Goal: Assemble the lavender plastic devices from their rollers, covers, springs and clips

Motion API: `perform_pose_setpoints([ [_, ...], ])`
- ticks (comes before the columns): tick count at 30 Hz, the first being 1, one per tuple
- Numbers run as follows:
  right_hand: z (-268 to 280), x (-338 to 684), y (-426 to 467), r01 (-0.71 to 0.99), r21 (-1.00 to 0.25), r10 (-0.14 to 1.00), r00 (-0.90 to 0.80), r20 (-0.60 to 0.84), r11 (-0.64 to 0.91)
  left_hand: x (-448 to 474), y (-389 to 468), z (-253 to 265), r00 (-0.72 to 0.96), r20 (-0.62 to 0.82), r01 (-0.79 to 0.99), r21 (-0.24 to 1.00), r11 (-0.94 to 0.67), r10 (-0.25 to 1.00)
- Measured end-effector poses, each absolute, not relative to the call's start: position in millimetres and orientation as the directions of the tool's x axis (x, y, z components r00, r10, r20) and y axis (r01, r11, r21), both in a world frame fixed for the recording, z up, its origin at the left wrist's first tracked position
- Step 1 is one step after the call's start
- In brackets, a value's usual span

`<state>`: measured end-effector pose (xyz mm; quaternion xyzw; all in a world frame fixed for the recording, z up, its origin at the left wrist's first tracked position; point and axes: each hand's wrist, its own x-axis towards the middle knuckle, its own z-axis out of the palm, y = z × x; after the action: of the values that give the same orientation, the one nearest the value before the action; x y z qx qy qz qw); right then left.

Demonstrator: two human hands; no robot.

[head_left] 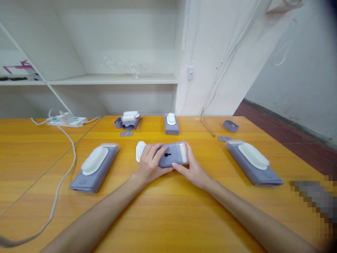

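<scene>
Between both hands, just over the middle of the table, is a grey-purple plastic case (171, 160) with a clear end, something white inside it and a small black mark on its face. My left hand (150, 162) grips its left part, fingers across the top and thumb along the near edge. At the clear end, my right hand (193, 171) holds the case between thumb and fingers. A white oval ribbed piece (140, 150) lies just left of my left hand, partly hidden by it.
Similar cases with white oval parts lie at the left (92, 172), right (256, 165) and back (171, 126). Farther back are a group of parts (130, 121), a spring (207, 127) and a grey-purple ring (231, 126). A white cable (71, 151) runs from a power strip (71, 122).
</scene>
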<state>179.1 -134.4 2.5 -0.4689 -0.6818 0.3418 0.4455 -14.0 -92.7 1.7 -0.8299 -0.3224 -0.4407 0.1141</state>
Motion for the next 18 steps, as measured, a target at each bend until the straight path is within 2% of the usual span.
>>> perform_pose_setpoints([
  [3,3.0,178.3,-133.3,0.395,-0.865,0.95,-0.122,0.286,0.311,-11.3,-91.5,2.7,0.413,0.788,0.626,0.12,-0.77,0.458],
  [6,-1.7,176.8,-128.5,0.482,-0.833,0.949,0.013,0.317,0.272,-7.8,-91.2,3.2,0.433,0.748,0.627,0.149,-0.764,0.502],
  [10,-10.4,178.2,-121.3,0.565,-0.8,0.939,0.119,0.322,0.203,-5.8,-92.2,3.3,0.501,0.694,0.619,0.131,-0.774,0.517],
  [18,-9.3,180.6,-119.9,0.603,-0.752,0.923,0.066,0.38,0.267,-6.0,-92.6,4.2,0.556,0.646,0.611,0.108,-0.784,0.523],
])
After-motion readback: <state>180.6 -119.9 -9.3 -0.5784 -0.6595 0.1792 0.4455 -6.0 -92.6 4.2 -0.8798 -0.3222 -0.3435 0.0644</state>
